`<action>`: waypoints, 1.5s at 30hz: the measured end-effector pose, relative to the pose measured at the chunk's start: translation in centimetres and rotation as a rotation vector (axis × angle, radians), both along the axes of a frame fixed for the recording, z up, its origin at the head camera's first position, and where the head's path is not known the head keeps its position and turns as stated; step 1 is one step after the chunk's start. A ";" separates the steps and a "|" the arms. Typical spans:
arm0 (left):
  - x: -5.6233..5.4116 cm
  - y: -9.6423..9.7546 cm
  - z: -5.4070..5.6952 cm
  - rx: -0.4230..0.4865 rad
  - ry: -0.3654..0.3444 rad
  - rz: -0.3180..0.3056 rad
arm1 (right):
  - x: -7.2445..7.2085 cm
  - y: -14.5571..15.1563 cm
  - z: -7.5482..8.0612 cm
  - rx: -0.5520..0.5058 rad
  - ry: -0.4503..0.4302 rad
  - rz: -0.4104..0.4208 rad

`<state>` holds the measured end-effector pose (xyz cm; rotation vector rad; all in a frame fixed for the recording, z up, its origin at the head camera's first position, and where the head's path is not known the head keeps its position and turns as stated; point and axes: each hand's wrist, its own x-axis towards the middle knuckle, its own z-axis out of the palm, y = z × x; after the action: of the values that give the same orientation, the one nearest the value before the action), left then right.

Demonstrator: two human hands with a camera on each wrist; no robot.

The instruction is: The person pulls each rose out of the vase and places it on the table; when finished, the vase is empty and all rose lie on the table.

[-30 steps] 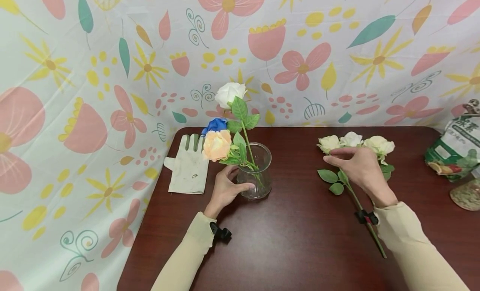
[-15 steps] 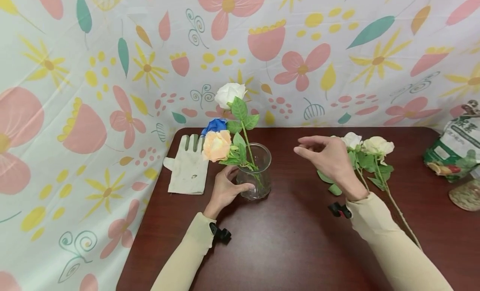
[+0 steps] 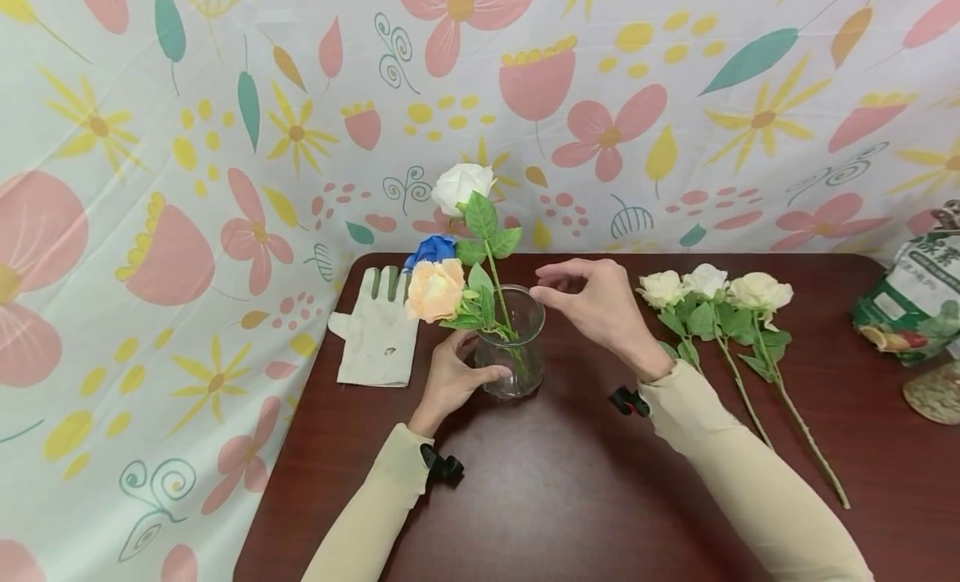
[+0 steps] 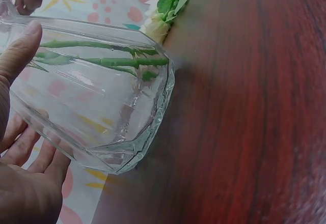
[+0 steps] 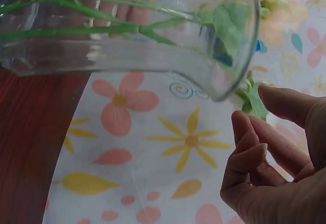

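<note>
My left hand point(image 3: 453, 375) holds the clear glass vase point(image 4: 102, 132) at its side, thumb in front and fingers behind. In the vase stand a white rose point(image 3: 462, 188), a peach rose point(image 3: 435, 290) and a blue flower point(image 3: 432, 251), leaning left over the rim; their green stems point(image 4: 107, 61) show through the glass. Close to the right of the rim is my right hand point(image 3: 596, 307). Its thumb and loosely bent fingers are apart with nothing between them, as the right wrist view also shows. Whether it touches the rim I cannot tell.
Three pale roses point(image 3: 705, 282) lie on the dark wooden table point(image 3: 570, 499) at the right, stems toward me. A work glove point(image 3: 377, 340) lies left of the vase. A green and white pouch point(image 3: 911, 290) and a jar point(image 3: 933, 390) stand at the far right. Patterned cloth point(image 3: 420, 132) hangs behind.
My right hand has moved left from above the pale roses to beside the vase rim. The left hand, vase and flowers have stayed in place.
</note>
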<state>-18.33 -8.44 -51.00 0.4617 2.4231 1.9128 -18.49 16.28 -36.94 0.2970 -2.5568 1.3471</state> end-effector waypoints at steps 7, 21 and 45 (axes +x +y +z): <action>-0.1 0.0 -0.1 -0.004 0.009 0.002 | -1.3 -2.1 0.0 0.012 -0.039 0.039; 0.0 0.0 -0.1 -0.020 0.012 -0.001 | -3.2 -4.0 -0.2 0.011 -0.051 0.079; 0.1 0.0 0.0 -0.013 0.003 0.002 | -3.3 -4.8 -0.3 -0.028 -0.073 0.074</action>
<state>-18.25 -8.41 -51.04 0.4623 2.4369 1.8967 -21.84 11.50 -37.21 0.3468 -2.6080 1.4439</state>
